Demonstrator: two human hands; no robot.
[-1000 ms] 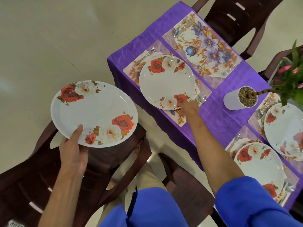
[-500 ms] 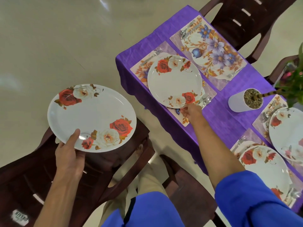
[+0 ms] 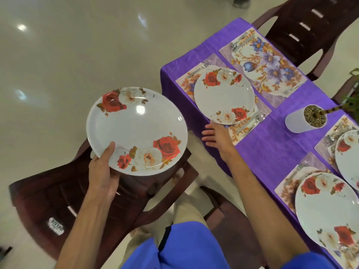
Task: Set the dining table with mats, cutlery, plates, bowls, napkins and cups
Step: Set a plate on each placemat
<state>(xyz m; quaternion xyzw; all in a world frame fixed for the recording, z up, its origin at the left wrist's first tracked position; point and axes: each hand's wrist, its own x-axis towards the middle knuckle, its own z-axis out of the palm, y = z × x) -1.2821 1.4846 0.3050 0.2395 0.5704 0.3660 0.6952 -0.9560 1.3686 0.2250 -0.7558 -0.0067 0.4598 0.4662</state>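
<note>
My left hand (image 3: 103, 171) grips the near rim of a white plate with red and cream roses (image 3: 136, 129), held level above a dark chair. My right hand (image 3: 217, 135) hovers with spread fingers just off the table's edge, below a matching plate (image 3: 223, 96) that lies on a floral mat (image 3: 186, 82) with a fork (image 3: 198, 67) and a spoon (image 3: 256, 120) beside it. Farther back a bare floral mat (image 3: 264, 65) carries cutlery only. Two more rose plates, one at the near right (image 3: 328, 208) and one at the far right edge (image 3: 349, 156), lie on mats.
A purple cloth (image 3: 272, 148) covers the table. A white pot with a plant (image 3: 305, 120) stands mid-table. Dark brown chairs stand under the held plate (image 3: 58, 200), at the table's far end (image 3: 310, 26) and near my legs (image 3: 233, 226). Shiny floor fills the left.
My right hand has let go of the plate on the mat and drawn back off the table's edge with fingers spread. The left hand has carried its plate closer to the table.
</note>
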